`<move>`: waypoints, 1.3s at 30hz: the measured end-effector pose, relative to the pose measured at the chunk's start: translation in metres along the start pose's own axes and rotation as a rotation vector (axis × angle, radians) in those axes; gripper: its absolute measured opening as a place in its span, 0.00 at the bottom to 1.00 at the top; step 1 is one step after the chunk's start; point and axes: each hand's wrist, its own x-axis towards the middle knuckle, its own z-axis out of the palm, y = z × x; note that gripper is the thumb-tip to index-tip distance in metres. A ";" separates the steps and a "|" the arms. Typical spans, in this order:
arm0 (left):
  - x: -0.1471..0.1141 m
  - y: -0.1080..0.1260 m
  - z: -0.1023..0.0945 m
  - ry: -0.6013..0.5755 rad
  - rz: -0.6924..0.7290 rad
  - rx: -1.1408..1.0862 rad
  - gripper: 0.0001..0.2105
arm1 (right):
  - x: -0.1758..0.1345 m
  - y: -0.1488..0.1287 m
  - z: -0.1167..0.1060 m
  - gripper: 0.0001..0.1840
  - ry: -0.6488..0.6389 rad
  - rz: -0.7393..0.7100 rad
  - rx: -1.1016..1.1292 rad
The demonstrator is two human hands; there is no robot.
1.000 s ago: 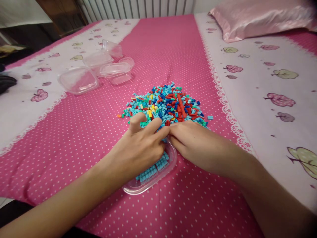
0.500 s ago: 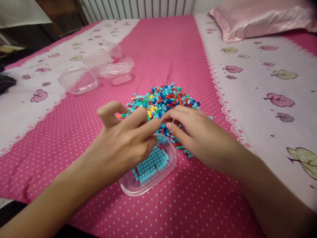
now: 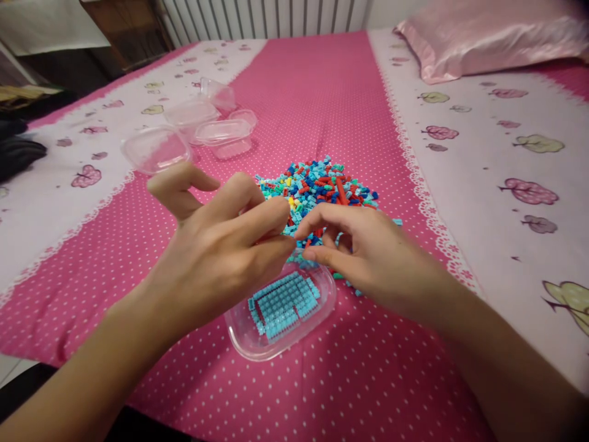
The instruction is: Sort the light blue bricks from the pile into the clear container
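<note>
My left hand hovers over the far left part of a clear plastic container, its thumb and index finger pinched together and the other fingers bent. Close to its fingertips is my right hand, thumb and index curled toward each other. Whatever sits between the fingertips is too small or hidden to make out. Inside the container lies a flat assembly of light blue building bricks, studs showing, with a narrow notch along its near edge. Just beyond the hands spreads a pile of small loose bricks in blue, red, green and yellow.
Several clear plastic containers sit at the back left of the pink dotted bedspread. A shiny pink pillow rests at the back right. White slats stand behind the bed, and dark items lie at the left edge.
The view has shifted slightly. My left hand has drawn a little left, and my right fingertips have come down nearer the container. The brick assembly looks the same.
</note>
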 end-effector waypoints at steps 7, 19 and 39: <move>0.000 0.003 0.003 0.052 -0.071 -0.119 0.09 | 0.003 0.000 0.000 0.08 0.000 0.007 0.057; 0.001 0.006 0.010 0.058 -0.098 -0.079 0.07 | 0.004 0.006 0.002 0.06 0.001 0.013 0.166; 0.000 -0.002 0.006 -0.048 0.140 -0.073 0.09 | -0.004 0.006 -0.006 0.19 -0.091 0.019 -0.016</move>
